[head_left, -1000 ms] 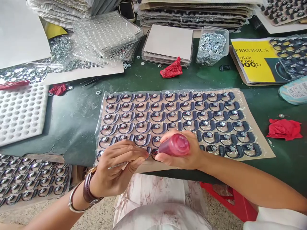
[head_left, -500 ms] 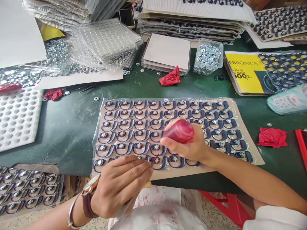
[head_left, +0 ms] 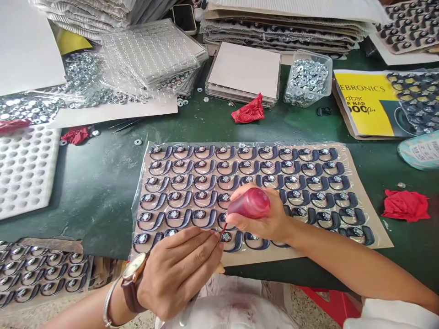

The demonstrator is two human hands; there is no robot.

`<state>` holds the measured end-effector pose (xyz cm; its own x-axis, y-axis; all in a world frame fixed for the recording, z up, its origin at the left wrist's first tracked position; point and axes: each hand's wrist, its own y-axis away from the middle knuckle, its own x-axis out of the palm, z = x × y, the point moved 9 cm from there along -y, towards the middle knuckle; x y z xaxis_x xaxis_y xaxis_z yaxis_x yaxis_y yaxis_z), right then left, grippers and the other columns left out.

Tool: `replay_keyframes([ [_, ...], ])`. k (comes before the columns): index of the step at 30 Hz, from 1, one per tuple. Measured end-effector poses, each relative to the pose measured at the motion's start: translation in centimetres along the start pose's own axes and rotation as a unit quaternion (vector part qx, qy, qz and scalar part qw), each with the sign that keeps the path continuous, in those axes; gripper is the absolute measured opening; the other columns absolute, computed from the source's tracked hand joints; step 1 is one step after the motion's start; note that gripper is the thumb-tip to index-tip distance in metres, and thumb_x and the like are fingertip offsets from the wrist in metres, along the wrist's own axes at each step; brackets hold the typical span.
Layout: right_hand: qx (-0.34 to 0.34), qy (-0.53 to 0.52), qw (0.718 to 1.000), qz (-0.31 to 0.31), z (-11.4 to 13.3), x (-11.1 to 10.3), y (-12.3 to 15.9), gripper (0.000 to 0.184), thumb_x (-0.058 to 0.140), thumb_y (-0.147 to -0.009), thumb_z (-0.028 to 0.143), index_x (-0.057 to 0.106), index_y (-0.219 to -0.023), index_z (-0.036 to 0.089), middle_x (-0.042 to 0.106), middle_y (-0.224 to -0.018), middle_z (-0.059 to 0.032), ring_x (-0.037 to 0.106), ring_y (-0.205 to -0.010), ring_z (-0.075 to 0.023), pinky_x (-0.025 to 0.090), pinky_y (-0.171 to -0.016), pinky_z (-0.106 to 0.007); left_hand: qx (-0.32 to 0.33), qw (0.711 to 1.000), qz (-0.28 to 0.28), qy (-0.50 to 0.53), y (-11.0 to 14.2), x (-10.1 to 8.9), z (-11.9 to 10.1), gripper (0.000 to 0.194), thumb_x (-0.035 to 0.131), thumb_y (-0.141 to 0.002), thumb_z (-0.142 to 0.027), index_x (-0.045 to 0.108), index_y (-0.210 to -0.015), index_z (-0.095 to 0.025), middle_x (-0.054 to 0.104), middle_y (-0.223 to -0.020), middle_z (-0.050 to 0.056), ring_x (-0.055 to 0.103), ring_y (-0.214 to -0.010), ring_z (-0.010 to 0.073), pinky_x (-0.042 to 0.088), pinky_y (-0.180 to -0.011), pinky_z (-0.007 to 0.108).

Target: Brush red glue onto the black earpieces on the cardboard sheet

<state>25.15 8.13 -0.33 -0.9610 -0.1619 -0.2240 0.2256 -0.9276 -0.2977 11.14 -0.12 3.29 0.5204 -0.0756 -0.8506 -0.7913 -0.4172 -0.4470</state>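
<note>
My left hand, with a watch at the wrist, is closed around a slim pointed tool with a red tip. Part of its greyish shaft shows below the palm; the rest is hidden by my fingers. Wrapped in my right hand is a soft red squeeze bottle, tilted, its narrow end toward the tool's tip. Both hands are over the front middle of a plastic-covered card sheet. Rows of dark curved pieces with shiny round centres lie on it, some hidden under my right hand.
Behind the sheet are a clear tub of metal washers, a card-topped stack and crumpled red cloth. Another red cloth lies right. A white dimpled tray and loose washers are at left; a yellow printed booklet is back right.
The bottle and my right hand have moved slightly lower toward the tool's tip. My left hand has shifted a little right. The whole view has also shifted slightly.
</note>
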Motion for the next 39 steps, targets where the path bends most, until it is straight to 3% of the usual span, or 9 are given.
replay_keyframes([
  [8,0.044,0.024,0.999,-0.016,-1.1,-0.2,0.1,0.027,0.076,-0.08,0.043,0.063,-0.077,0.02,0.067,-0.063,0.0006,0.06,-0.054,-0.0126,0.053,-0.052,-0.025,-0.01,1.0,-0.006,0.026,-0.7,-0.9,0.8,0.024,0.047,-0.094,-0.011,0.068,-0.104,-0.007,0.075,-0.103,0.01,0.071,-0.1,0.0184,0.058,-0.09,0.033],
  [16,0.069,-0.023,0.997,-0.029,-1.4,-0.7,0.2,0.02,0.072,-0.084,0.039,0.065,-0.08,0.021,0.065,-0.059,0.0023,0.058,-0.05,-0.0115,0.05,-0.051,-0.026,-0.003,1.0,0.0,0.017,-0.4,-0.3,0.8,0.026,0.047,-0.094,-0.011,0.067,-0.108,-0.002,0.073,-0.107,0.015,0.07,-0.104,0.0238,0.057,-0.091,0.039],
  [20,0.092,0.005,0.995,-0.034,-1.5,-1.1,0.0,0.018,0.07,-0.085,0.039,0.066,-0.081,0.022,0.063,-0.055,0.0025,0.058,-0.051,-0.0129,0.051,-0.051,-0.027,-0.005,1.0,0.0,0.016,-0.5,-0.3,0.7,0.027,0.044,-0.095,-0.011,0.068,-0.106,-0.003,0.074,-0.107,0.014,0.07,-0.103,0.0233,0.057,-0.09,0.038],
  [33,0.095,0.044,0.995,-0.004,-2.2,-0.3,-0.1,0.026,0.072,-0.083,0.045,0.068,-0.074,0.021,0.066,-0.065,0.0006,0.061,-0.057,-0.0135,0.052,-0.059,-0.028,-0.01,0.999,0.002,0.034,-0.7,-0.4,1.1,0.024,0.049,-0.095,-0.012,0.068,-0.106,-0.003,0.074,-0.106,0.013,0.069,-0.105,0.0219,0.055,-0.093,0.039],
  [39,0.115,0.079,0.99,0.0,-1.8,-0.7,-0.3,0.032,0.066,-0.087,0.042,0.067,-0.064,0.02,0.063,-0.058,-0.0004,0.059,-0.056,-0.0135,0.051,-0.058,-0.029,-0.008,0.999,0.006,0.042,-1.0,-0.5,1.2,0.023,0.049,-0.094,-0.01,0.068,-0.105,-0.002,0.074,-0.106,0.013,0.069,-0.106,0.0212,0.055,-0.092,0.037],
])
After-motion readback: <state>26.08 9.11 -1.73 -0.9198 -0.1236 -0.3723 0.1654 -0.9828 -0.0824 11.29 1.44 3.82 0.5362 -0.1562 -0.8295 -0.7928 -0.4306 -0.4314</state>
